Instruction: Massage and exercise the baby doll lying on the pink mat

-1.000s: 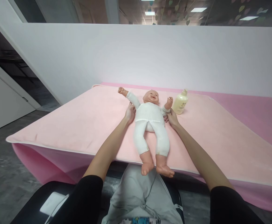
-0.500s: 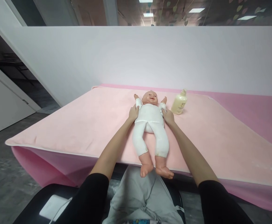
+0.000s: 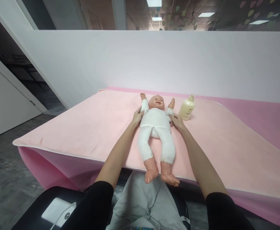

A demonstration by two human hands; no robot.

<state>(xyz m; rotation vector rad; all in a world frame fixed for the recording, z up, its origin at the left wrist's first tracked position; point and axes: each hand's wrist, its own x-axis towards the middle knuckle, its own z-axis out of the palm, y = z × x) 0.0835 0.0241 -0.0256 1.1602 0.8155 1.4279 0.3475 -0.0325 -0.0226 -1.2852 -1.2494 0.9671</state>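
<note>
A baby doll [image 3: 155,119] with a white cloth body and bare plastic head, hands and feet lies on its back on the pink cloth [image 3: 87,127]. Its head points away from me, and its feet hang over the near edge. My left hand [image 3: 137,116] is closed round the doll's arm on the left, near the shoulder. On the other side, my right hand [image 3: 177,122] grips the opposite arm, the fingertips partly hidden by the sleeve. Both of the doll's forearms point up. Just beyond my right hand stands a pale yellow pump bottle [image 3: 187,108].
A white wall [image 3: 140,60] rises behind the table, with glass above it. The cloth drapes over the table's near edge, above my lap. To the lower left, a white device [image 3: 58,211] with a cable rests on a black seat [image 3: 31,214].
The doll's arms are raised slightly higher, the left-hand one more clearly. My right hand has shifted a little outward with the sleeve. The whole view has moved slightly.
</note>
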